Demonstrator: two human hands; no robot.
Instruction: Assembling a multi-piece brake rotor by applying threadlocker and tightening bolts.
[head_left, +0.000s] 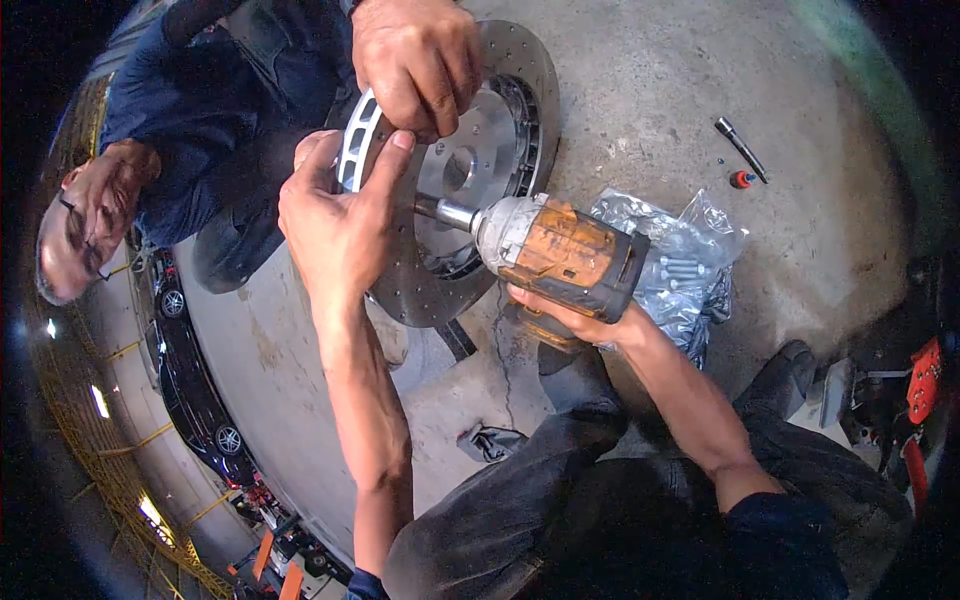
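A drilled, vented brake disc stands on edge in front of me. My left hand is closed on its rim, thumb on one side and fingers on the other. My right hand grips a worn orange and grey impact wrench. From the wrench a shiny socket points left toward the disc's middle; where its tip meets the disc is hard to make out. Another person's hand holds the top of the rim, just above my left fingers.
A clear plastic bag with several bolts lies right of the wrench. Beyond it are a dark metal rod and a small red-capped item. The other person crouches at left. A black car stands farther off.
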